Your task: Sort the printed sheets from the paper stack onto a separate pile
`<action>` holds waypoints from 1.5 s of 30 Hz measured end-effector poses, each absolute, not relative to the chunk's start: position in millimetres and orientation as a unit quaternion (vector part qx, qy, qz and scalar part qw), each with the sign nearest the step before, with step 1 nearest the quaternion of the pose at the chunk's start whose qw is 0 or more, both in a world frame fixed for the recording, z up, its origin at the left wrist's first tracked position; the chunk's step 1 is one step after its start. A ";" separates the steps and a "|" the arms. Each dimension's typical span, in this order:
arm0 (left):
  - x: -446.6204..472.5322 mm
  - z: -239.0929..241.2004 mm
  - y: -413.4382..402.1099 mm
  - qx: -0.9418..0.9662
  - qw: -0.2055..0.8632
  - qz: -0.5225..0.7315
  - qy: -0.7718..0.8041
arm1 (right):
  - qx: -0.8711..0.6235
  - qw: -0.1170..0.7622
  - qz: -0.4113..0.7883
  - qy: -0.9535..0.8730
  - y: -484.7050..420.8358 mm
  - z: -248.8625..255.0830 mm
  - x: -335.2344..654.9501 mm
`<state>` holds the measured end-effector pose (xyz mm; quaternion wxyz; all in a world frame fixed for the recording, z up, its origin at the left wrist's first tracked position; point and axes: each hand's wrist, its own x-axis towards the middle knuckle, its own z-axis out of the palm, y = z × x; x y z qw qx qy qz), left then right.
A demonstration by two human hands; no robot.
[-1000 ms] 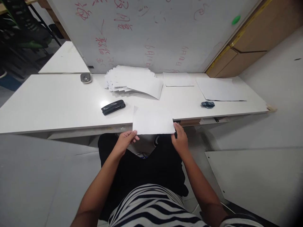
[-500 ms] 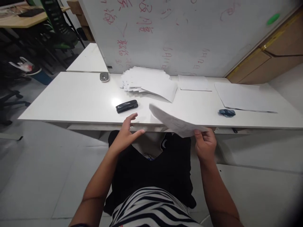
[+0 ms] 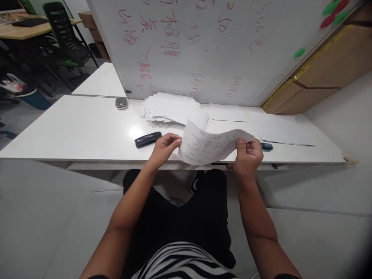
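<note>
A printed sheet of paper [image 3: 207, 147] is held up over the front edge of the white table, curved between my two hands. My right hand [image 3: 248, 157] is closed on its right end, thumb on top. At the left edge, my left hand [image 3: 166, 148] pinches the paper between thumb and fingers. Whether it is one sheet or several I cannot tell. Just left of my left hand lies a black stapler [image 3: 148, 139]. Behind the held paper is a fanned stack of white paper [image 3: 171, 106], partly covered by it.
On the white table [image 3: 72, 135] are a small grey-topped case [image 3: 121, 103], more paper [image 3: 228, 112], a paper stack [image 3: 281, 128] at right, and a small dark blue item [image 3: 266, 147] partly behind my right hand. A whiteboard [image 3: 186, 50] with red writing and cardboard boxes [image 3: 319, 77] stand behind.
My left hand, open and apart from the paper before, has moved right and taken hold of its left edge. The paper is raised and its printed face shows more. The camera view has shifted.
</note>
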<state>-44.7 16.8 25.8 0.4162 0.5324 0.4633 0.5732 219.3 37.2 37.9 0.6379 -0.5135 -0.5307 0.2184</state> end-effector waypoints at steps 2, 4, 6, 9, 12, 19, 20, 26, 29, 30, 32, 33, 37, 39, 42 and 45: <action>-47.5 19.4 16.6 0.513 0.364 0.598 0.497 | -0.535 0.615 0.168 -0.554 39.0 29.7 216.6; -50.7 8.5 15.4 0.520 0.336 0.581 0.529 | -0.546 0.549 0.145 -0.616 39.3 17.4 213.2; -53.8 -2.8 12.9 0.534 0.354 0.553 0.532 | -0.543 0.472 0.165 -0.675 38.5 5.2 209.9; -58.8 -13.7 7.8 0.521 0.402 0.539 0.525 | -0.543 0.439 0.261 -0.667 35.2 -9.0 207.2; -64.3 -16.0 4.1 0.503 0.371 0.544 0.560 | -0.532 0.502 0.377 -0.568 26.8 -20.2 206.2; -68.0 -17.8 -2.8 0.483 0.327 0.546 0.601 | -0.515 0.505 0.566 -0.399 -10.5 -40.3 199.6; -67.2 -18.9 -4.7 0.490 0.323 0.535 0.607 | -0.523 0.486 0.572 -0.405 -13.7 -41.8 198.5; -63.8 -11.7 -14.3 0.533 0.282 0.483 0.635 | -0.536 0.520 0.560 -0.359 -21.1 -47.2 188.7; -73.8 9.0 -8.7 0.561 0.213 0.478 0.641 | -0.563 0.535 0.541 -0.322 -28.0 -49.5 183.3; -79.8 16.0 -4.2 0.572 0.166 0.467 0.654 | -0.564 0.529 0.551 -0.313 -31.0 -49.5 182.2; -94.7 24.7 7.8 0.578 0.060 0.424 0.695 | -0.551 0.501 0.593 -0.306 -37.1 -47.4 181.4; -102.4 25.1 14.4 0.571 0.020 0.392 0.721 | -0.544 0.489 0.609 -0.307 -39.8 -45.3 181.8; -124.9 6.9 32.5 0.552 -0.019 0.285 0.783 | -0.540 0.496 0.600 -0.319 -45.3 -32.6 186.2; -129.9 -2.8 33.7 0.564 -0.009 0.288 0.774 | -0.535 0.508 0.591 -0.325 -44.0 -26.4 187.7; -134.1 -7.4 30.8 0.586 0.012 0.311 0.748 | -0.527 0.525 0.581 -0.331 -38.8 -21.0 186.3; -137.4 -5.3 29.2 0.612 0.020 0.302 0.731 | -0.526 0.523 0.579 -0.339 -33.6 -22.8 181.3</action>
